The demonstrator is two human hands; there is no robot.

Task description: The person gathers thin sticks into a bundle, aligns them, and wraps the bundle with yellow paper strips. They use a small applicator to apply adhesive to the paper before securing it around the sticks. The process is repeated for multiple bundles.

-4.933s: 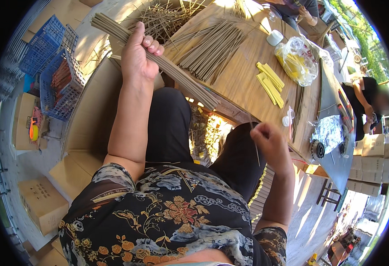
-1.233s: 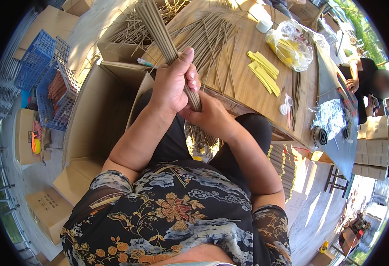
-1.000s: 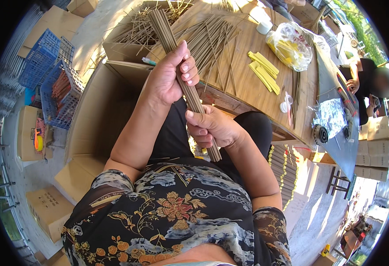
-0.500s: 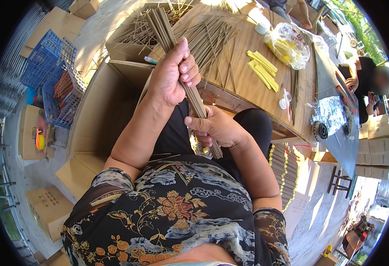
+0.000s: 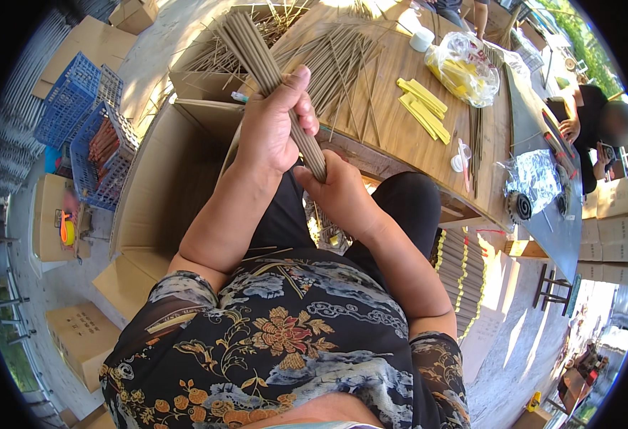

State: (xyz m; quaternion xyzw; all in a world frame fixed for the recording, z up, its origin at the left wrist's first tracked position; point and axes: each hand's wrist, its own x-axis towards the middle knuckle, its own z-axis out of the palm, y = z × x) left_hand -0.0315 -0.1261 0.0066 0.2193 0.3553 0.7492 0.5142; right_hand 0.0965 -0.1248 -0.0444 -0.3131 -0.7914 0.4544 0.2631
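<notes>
Patterned black fabric with gold and red flowers covers the person's chest at the near edge of the view, both bare forearms rising from it toward the work. Just above the lap the right hand (image 5: 339,196) is closed around the lower end of a long bundle of thin brown sticks (image 5: 271,79), its fingers wrapped tight. The left hand (image 5: 274,129) sits directly above it, touching it, also fully curled round the same bundle with the thumb lying along the sticks. The bundle slants up and to the left from the hands, its upper end fanning slightly over the open brown cardboard box (image 5: 164,186) that stands beside the person's left knee.

Beyond the hands lies the wooden plank table (image 5: 407,136), its near edge just past the knees. Loose brown sticks (image 5: 342,64) are spread across its left part. Toward the middle lie flat yellow strips (image 5: 422,107), and past them, near the far edge, a clear plastic bag with yellow contents (image 5: 464,68). A small white cup (image 5: 422,38) stands at the far edge.

On the floor to the left stand two blue plastic crates (image 5: 88,121). At the table's right end another person in dark clothes (image 5: 600,118) is seated.
</notes>
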